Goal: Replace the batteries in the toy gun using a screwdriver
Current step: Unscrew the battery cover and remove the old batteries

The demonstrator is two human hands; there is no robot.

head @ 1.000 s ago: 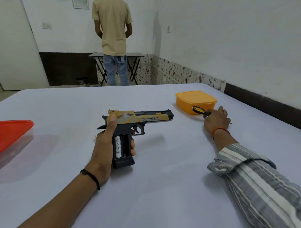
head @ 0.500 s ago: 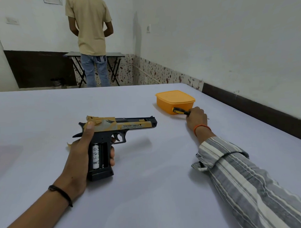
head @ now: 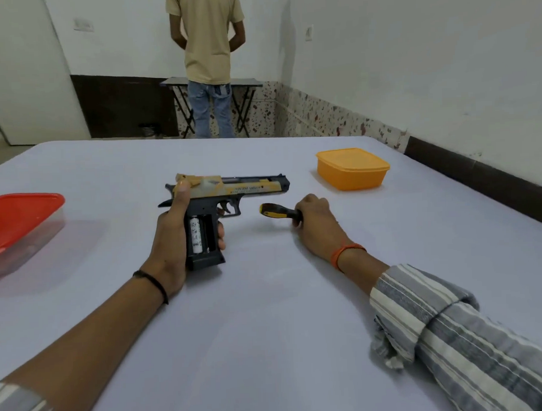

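Observation:
My left hand [head: 172, 236] grips the black and tan toy gun [head: 232, 191] by its handle, barrel pointing right, resting on the white table [head: 268, 328]. The handle's battery bay is uncovered and one white battery [head: 195, 235] sits in its left slot; the slot beside it looks dark. My right hand [head: 316, 225] holds a screwdriver [head: 279, 212] by its black and yellow handle, just right of the gun's trigger. The screwdriver's shaft is hidden inside my hand.
An orange lidded box [head: 353, 168] stands on the table behind my right hand. A clear box with a red lid [head: 21, 223] sits at the left edge. A person [head: 208, 60] stands with their back turned by a small folding table [head: 210, 84] at the far wall.
My right hand has drawn the screwdriver back from beside the orange box toward the gun. My left hand keeps its grip on the gun. The camera view shifted.

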